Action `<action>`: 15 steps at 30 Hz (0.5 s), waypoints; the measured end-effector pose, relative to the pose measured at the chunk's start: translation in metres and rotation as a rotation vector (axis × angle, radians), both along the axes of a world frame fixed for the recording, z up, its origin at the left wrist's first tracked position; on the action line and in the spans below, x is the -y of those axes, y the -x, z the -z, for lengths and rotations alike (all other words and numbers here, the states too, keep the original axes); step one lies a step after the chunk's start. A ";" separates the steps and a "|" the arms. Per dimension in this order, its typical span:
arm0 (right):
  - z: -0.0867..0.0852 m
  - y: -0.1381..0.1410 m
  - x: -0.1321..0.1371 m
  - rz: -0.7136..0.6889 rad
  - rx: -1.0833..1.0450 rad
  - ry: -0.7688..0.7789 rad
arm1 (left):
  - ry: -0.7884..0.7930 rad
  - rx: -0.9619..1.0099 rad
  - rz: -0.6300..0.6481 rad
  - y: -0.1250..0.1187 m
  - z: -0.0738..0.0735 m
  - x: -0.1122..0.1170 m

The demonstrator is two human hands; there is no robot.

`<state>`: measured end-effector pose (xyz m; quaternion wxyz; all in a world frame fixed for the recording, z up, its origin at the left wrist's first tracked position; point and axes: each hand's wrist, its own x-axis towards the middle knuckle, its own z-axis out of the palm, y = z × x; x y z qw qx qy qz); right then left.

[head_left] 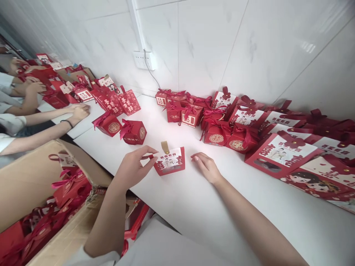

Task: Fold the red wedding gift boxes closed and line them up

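A small red and white gift box point(173, 168), printed with a couple's picture and red lettering, stands on the white table in front of me. From its top rises a gold strap point(165, 147) held by a round stud. My left hand point(135, 168) is at the box's left edge, thumb and index finger closed on it. To the right of the box, and apart from it, my right hand point(206, 168) rests on the table with loosely bent fingers and nothing visible in it. Two red boxes with ribbon bows point(135, 133) sit just beyond my left hand.
Rows of red gift boxes point(288, 149) line the wall on the right; more ribboned boxes point(191, 116) stand at the back. An open carton point(74, 157) holding red boxes is at my left. Beyond it, other people's arms point(63, 114) reach onto the table. A socket point(144, 61) is on the wall.
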<state>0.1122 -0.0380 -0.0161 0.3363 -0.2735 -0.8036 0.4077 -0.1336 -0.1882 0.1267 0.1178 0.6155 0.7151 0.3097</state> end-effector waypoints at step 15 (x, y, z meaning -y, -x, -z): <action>0.007 -0.003 0.000 0.011 0.051 -0.009 | -0.063 -0.358 -0.346 0.003 -0.037 0.049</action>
